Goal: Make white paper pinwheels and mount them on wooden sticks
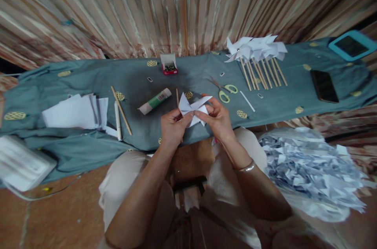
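Note:
A folded white paper pinwheel is held between my two hands above the table's near edge. My left hand grips its lower left side, with the thumb near the centre. On the right side, my right hand pinches it, thumb also near the centre. Behind the paper and my left hand stands out the end of a wooden stick. Green-handled scissors lie open beyond my right hand. A green and white tube rests beyond my left hand, and a small red box of metal pins sits farther back.
Several finished pinwheels on sticks lie at the back right, near a phone and a blue-framed device. Paper sheets and a stick lie left. A bag of paper scraps stands right of my legs.

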{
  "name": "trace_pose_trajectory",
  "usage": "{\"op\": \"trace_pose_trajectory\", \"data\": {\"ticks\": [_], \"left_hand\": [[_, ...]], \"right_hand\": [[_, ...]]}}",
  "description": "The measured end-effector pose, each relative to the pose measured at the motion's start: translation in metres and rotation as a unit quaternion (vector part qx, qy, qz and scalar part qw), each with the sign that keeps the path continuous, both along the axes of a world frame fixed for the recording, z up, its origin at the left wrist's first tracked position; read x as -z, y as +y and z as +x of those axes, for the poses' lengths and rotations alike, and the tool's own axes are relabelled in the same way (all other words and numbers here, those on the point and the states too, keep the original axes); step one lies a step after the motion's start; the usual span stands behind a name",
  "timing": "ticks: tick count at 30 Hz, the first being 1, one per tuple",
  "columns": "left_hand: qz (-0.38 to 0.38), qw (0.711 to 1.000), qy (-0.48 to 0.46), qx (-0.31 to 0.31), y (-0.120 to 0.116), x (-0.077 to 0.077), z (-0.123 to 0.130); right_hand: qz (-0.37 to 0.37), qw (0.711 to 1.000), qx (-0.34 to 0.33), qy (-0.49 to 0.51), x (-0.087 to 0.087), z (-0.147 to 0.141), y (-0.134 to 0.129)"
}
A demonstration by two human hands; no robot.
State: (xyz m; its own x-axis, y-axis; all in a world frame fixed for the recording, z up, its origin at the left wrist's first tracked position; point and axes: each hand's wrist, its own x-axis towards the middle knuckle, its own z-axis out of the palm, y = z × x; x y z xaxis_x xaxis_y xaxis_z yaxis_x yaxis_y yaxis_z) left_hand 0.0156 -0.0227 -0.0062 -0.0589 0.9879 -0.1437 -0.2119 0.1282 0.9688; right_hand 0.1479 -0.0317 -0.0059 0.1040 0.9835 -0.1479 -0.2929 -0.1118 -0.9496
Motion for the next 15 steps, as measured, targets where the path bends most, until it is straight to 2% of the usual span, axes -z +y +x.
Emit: {"op": "trace_pose_trajectory", "data": {"ticks": [9, 12, 15], "left_hand": [[-0.016, 0.999, -0.033, 0.026, -0.002, -0.003, 0.000], [-0.010, 0.998, -0.022, 0.049, -0.004, -0.004, -0.003], [-0.008, 0.997, -0.053, 0.054, -0.001, -0.003, -0.010]], "right_hand": [[-0.018, 0.999, 0.025, 0.016, -0.007, -0.003, -0.001], [-0.021, 0.999, 0.029, 0.019, -0.008, -0.002, -0.001], [-0.016, 0.999, 0.041, 0.025, -0.009, 0.002, -0.001]]}}
